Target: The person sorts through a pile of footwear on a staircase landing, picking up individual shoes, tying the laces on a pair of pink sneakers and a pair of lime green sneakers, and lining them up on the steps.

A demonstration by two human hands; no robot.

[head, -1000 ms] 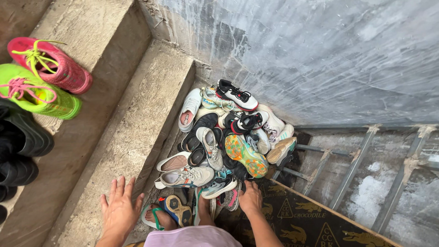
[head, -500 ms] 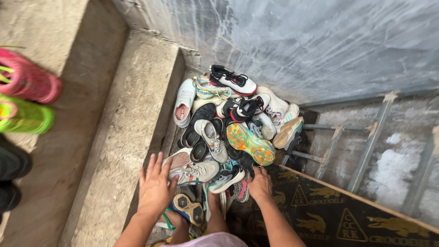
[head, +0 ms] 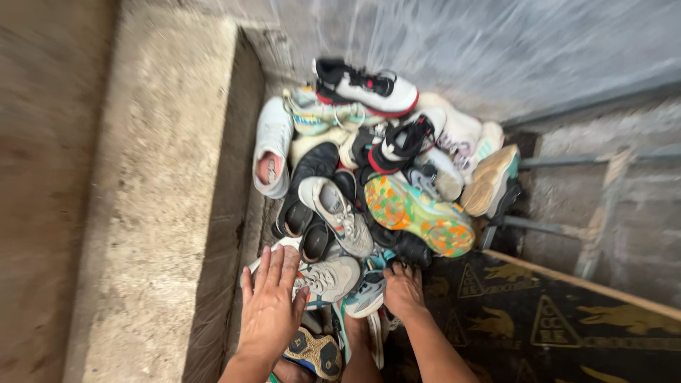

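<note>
Both hands have pushed further into the shoe pile since the earlier frames, and the view has dropped closer, so the bright shoes on the upper step are gone from sight. Now the left hand [head: 272,303] lies flat, fingers spread and apart, on the grey laced sneaker [head: 328,278] at the near edge of the pile, gripping nothing. Its neighbour, the right hand [head: 403,289], has its fingers curled down among the shoes beside a teal-soled sneaker [head: 367,292]; whether it is closed on one I cannot tell, as the fingertips are buried. Around them the pile [head: 369,177] fills the corner between the concrete step [head: 156,213] and the grey wall [head: 496,50], with an orange-and-green sole [head: 418,216] turned up in the middle. Judging by its look, the grey sneaker should be light, with a soft upper that gives under the palm and a stiffer sole; the heel collar or the midfoot across the laces looks the surest place to grasp. Loose stacking means neighbouring shoes may slide when one is pulled.
</note>
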